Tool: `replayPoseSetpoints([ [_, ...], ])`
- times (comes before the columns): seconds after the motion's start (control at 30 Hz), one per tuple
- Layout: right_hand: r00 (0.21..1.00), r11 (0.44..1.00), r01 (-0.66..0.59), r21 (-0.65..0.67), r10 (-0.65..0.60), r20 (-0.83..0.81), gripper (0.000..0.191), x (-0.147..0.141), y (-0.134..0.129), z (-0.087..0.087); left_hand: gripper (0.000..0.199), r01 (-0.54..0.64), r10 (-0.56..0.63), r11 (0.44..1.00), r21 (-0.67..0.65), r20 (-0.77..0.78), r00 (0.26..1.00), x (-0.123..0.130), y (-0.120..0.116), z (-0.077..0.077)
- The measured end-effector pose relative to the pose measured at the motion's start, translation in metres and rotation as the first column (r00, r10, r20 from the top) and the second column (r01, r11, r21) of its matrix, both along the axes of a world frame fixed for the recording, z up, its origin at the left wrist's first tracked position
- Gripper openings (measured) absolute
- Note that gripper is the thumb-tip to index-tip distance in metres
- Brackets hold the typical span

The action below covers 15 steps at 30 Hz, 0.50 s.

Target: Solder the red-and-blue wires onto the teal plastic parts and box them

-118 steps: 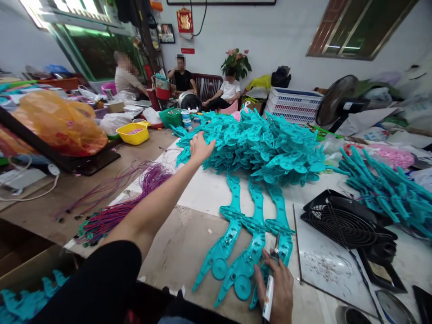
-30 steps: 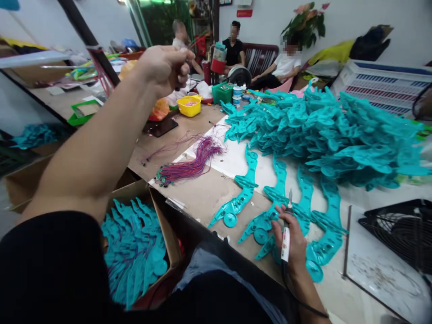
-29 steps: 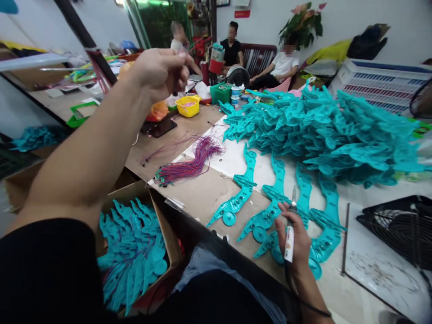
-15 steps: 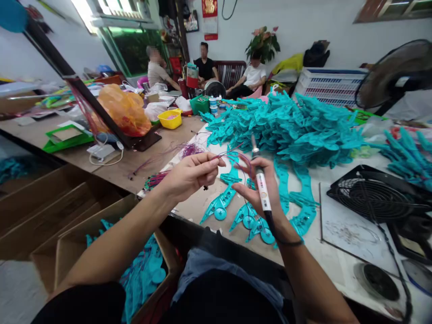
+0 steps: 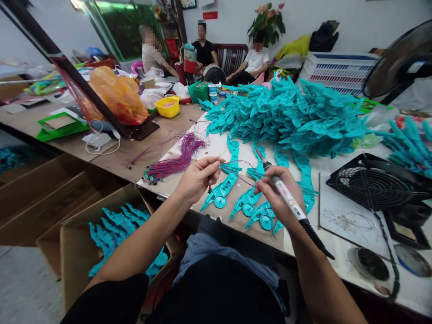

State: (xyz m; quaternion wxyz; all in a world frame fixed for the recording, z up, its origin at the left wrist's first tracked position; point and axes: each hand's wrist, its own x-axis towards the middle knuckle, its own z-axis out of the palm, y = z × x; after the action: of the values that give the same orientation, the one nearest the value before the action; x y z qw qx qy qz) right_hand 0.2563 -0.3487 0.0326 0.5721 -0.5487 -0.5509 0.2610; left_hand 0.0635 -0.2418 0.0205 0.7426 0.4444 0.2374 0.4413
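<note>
My left hand (image 5: 202, 176) is closed in a pinch on thin purple-red wires (image 5: 241, 161), with a small dark connector dangling below it. In my right hand (image 5: 278, 189) lies a soldering iron (image 5: 285, 194), its bare tip pointing up and left, away from me. The wires loop across to my right fingertips, which seem to touch them. Beneath both hands, a row of teal plastic parts (image 5: 222, 188) with round discs lies on the table. Left of them is a bundle of purple-red wires (image 5: 178, 161) with small green and black connectors.
A large heap of teal parts (image 5: 286, 121) covers the far table. At right are a black fan (image 5: 371, 186) and a round tin (image 5: 371, 264). A cardboard box (image 5: 76, 238) with teal parts stands at lower left. Several people (image 5: 204, 51) sit beyond.
My right hand has moved slightly right, and the iron has tilted further left at its tip. The wires are stretched wider between my hands. The view has tipped downward.
</note>
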Motion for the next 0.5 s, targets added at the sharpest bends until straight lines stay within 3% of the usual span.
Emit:
replayPoseSetpoints([
  [0.13, 0.980, 0.995, -0.083, -0.058, 0.092, 0.177, 0.022, 0.030, -0.002, 0.005, 0.029, 0.088, -0.086, 0.995, -0.036, 0.051, 0.995, -0.023, 0.004, -0.005],
  [0.2, 0.945, 0.989, -0.130, -0.064, 0.143, 0.293, 0.020, 0.046, 0.011, 0.009, 0.035, 0.165, -0.165, 0.986, -0.021, -0.025, 0.986, -0.034, 0.008, -0.012],
  [0.3, 0.827, 0.991, -0.133, -0.016, 0.120, 0.549, 0.014, 0.060, 0.061, 0.009, 0.040, 0.315, -0.301, 0.949, -0.003, -0.305, 0.904, -0.040, 0.019, -0.031],
  [0.4, 0.614, 0.989, -0.144, -0.010, 0.098, 0.783, 0.014, 0.056, 0.133, -0.004, 0.040, 0.400, -0.362, 0.916, -0.037, -0.507, 0.782, -0.027, 0.032, -0.052],
  [0.5, 0.611, 0.989, -0.144, -0.013, 0.099, 0.785, 0.017, 0.041, 0.176, -0.028, 0.044, 0.336, -0.334, 0.937, -0.097, -0.535, 0.776, -0.009, 0.046, -0.070],
])
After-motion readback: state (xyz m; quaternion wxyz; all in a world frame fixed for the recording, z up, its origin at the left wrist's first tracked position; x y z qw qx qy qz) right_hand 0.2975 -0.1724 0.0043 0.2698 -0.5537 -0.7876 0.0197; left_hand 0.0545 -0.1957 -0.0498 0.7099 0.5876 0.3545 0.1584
